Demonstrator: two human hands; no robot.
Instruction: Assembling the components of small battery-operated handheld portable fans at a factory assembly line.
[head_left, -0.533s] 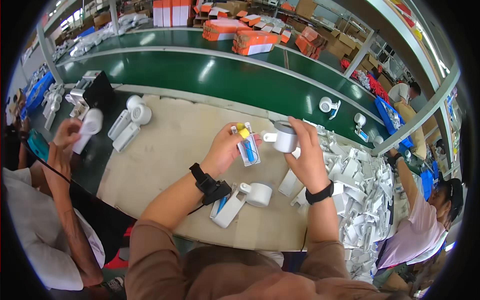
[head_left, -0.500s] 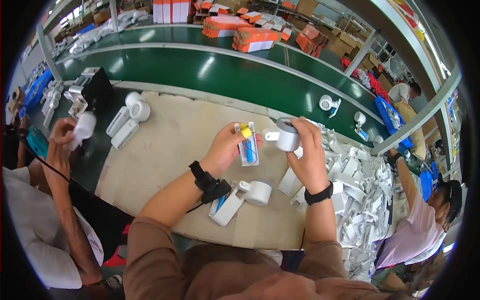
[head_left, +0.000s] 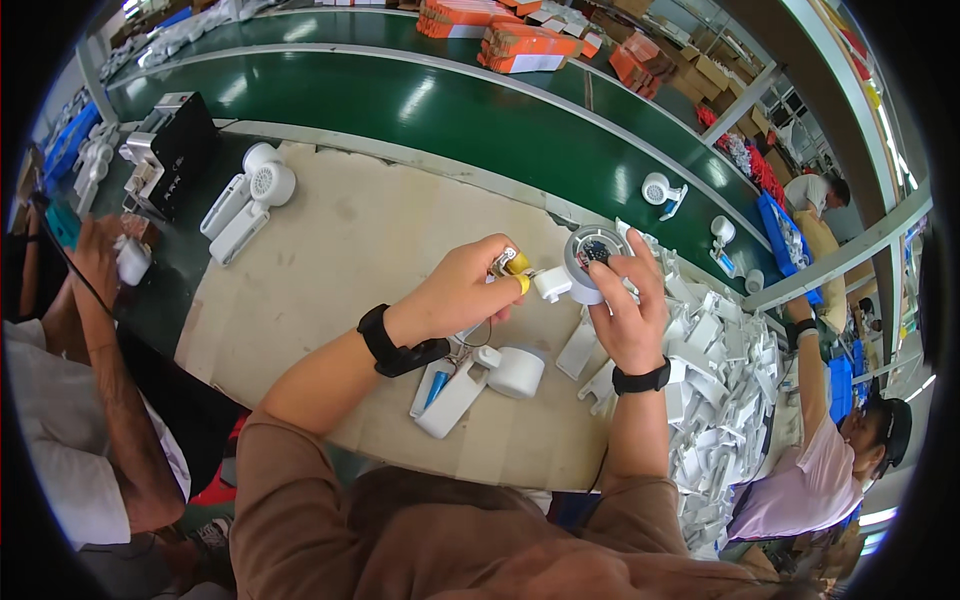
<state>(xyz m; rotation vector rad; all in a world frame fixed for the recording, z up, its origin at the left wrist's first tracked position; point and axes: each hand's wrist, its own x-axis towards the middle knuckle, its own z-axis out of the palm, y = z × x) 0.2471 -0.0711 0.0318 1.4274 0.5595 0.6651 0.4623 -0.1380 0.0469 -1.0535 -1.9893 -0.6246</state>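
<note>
Above beige counter point(head_left: 320, 230), beside green conveyor belt point(head_left: 330, 95): gripping white fan head point(head_left: 580, 259) in right hand point(head_left: 632, 315), clasping mostly hidden part point(head_left: 501, 264) in left hand point(head_left: 458, 292), near heaped white plastic pieces point(head_left: 720, 385).

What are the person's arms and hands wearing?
The brown sleeves end near the elbows. The left wrist has a black band with a black block; the right wrist has a black band too. Yellow caps cover two fingers of the left hand.
</note>
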